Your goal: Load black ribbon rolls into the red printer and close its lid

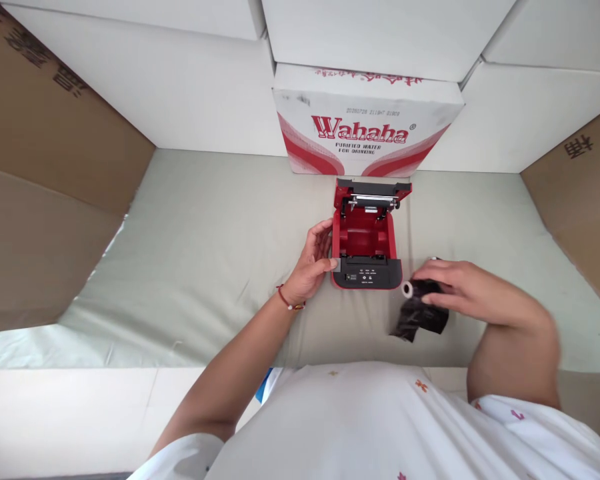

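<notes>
A small red and black printer (367,273) stands on the cloth with its lid (373,193) raised, and the red bay inside holds no roll. My left hand (313,267) grips the printer's left side, its thumb on the front corner and the other fingers along the side wall. Off the printer's right front corner, my right hand (447,283) holds a roll of black film (423,307) with a pale core. A loose end of the film hangs down toward me. The fingers hide part of the roll, and motion blurs it slightly.
A white and red Wahaha water carton (360,133) stands right behind the lid. White boxes (210,87) form a wall at the back. Brown cartons stand at the left (55,200) and right (580,193). Pale green cloth (190,253) covers the surface, whose front edge is near my body.
</notes>
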The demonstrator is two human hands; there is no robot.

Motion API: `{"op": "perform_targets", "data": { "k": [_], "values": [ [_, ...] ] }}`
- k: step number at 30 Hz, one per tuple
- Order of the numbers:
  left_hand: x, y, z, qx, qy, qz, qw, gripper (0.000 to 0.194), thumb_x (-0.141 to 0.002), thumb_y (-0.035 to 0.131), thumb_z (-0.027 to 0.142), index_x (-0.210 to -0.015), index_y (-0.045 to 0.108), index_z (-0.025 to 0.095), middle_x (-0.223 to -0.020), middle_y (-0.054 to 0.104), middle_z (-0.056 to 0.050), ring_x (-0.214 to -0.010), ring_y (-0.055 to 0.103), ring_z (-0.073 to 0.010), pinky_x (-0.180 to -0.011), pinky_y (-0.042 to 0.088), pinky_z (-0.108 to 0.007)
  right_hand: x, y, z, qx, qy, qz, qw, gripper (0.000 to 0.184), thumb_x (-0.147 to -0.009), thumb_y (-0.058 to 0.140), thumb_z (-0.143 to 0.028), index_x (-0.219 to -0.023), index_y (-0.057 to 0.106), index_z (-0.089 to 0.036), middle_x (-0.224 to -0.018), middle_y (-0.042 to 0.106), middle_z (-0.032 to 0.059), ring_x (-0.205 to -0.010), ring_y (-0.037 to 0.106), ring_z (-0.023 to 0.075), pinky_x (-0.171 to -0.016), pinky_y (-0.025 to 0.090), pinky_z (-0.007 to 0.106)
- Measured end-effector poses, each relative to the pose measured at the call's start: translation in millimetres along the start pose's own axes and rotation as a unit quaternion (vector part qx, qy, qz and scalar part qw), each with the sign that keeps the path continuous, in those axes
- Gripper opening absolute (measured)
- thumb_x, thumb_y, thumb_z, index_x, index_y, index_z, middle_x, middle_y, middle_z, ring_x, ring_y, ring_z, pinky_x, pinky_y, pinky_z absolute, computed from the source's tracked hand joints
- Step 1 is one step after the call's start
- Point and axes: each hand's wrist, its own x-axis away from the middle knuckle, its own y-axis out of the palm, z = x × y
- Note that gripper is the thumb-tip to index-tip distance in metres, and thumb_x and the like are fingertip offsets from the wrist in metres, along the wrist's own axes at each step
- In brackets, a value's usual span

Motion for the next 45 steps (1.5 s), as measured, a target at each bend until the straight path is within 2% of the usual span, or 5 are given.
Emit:
{"op": "perform_targets", "data": {
  "k": [11, 23, 29, 38, 45],
  "values": [
    [0.9, 0.9, 2.2, -0.003, 0.007, -0.002, 1.000, 0.081, -0.077, 0.092, 0.048, -0.147, 0.053, 0.038, -0.167, 0.047, -0.004, -0.159, 0.039, -0.0292, -0.135, 0.029, -0.051, -67.4, -19.0, -70.0, 0.052, 0.017, 0.243, 0.968, 0.032, -0.097, 0.068, -0.029, -0.127, 0.076, -0.023, -0.116, 0.077, 0.0063, -0.078, 0.068, 0.0177, -0.069, 0.051, 0.033],
    [5.0, 2.4, 1.4, -0.088, 0.051, 0.015, 0.995, 0.073, -0.083, 0.086, 0.056, -0.147, 0.053, 0.039, -0.163, 0.048, -0.006, -0.156, 0.044, -0.0303, -0.130, 0.039, -0.053, -113.8, -4.8, -97.7, 0.269, 0.181, 0.151, 0.934, 0.035, -0.101, 0.057, -0.025, -0.133, 0.073, -0.023, -0.122, 0.077, 0.0101, -0.096, 0.074, 0.0310, -0.063, 0.039, 0.038],
    [35.9, 33.6, 29.8, -0.451, 0.320, 0.112, 0.826, 0.041, -0.102, 0.056, 0.023, -0.140, 0.063, 0.037, -0.142, 0.060, -0.007, -0.139, 0.055, -0.0271, -0.123, 0.043, -0.055, -131.0, 1.9, -84.4, 0.248, 0.159, 0.185, 0.938, 0.035, -0.097, 0.059, -0.022, -0.126, 0.077, -0.025, -0.112, 0.081, 0.0127, -0.092, 0.074, 0.0320, -0.066, 0.045, 0.038],
    [53.6, 73.2, 40.3, -0.640, 0.327, 0.008, 0.695, 0.046, -0.094, 0.063, 0.019, -0.139, 0.067, 0.029, -0.116, 0.079, -0.006, -0.116, 0.067, -0.0258, -0.108, 0.043, -0.044, -103.8, -3.0, -81.8, 0.053, -0.019, 0.239, 0.969, 0.026, -0.102, 0.063, -0.030, -0.120, 0.080, -0.023, -0.119, 0.082, 0.0051, -0.105, 0.076, 0.0244, -0.091, 0.056, 0.037],
    [67.8, 92.9, 37.6, -0.686, 0.321, 0.021, 0.653, 0.039, -0.094, 0.060, 0.014, -0.132, 0.068, 0.019, -0.109, 0.079, -0.009, -0.109, 0.069, -0.0247, -0.103, 0.043, -0.041, -95.2, -35.9, -71.3, 0.119, -0.035, 0.483, 0.867, 0.041, -0.112, 0.048, -0.045, -0.140, 0.068, -0.022, -0.142, 0.071, 0.0112, -0.134, 0.059, 0.0272, -0.119, 0.042, 0.046]
  ]
}}
